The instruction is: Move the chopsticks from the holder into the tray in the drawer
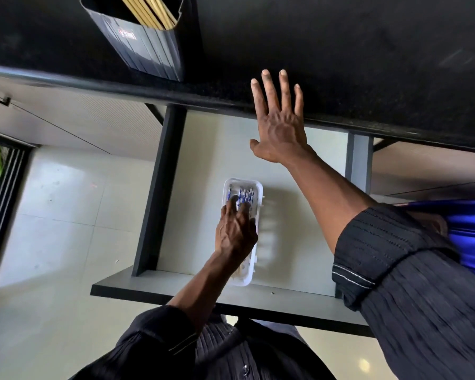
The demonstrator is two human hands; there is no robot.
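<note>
A dark ribbed holder (146, 48) stands on the black counter (340, 50) at the upper left, with several pale wooden chopsticks (148, 9) sticking out of it. Below, in the pulled-out drawer (203, 149), a white tray (254, 187) holds several chopsticks with blue-and-white ends (243, 194). My left hand (236, 229) lies over the tray, fingers pressed on those chopsticks. My right hand (279, 119) is raised over the counter's front edge, fingers spread, holding nothing.
The drawer has dark side rails (159, 187) and a grey front panel (203, 294). Pale floor tiles (52, 229) lie to the left. A blue cloth (469, 231) shows at the right edge.
</note>
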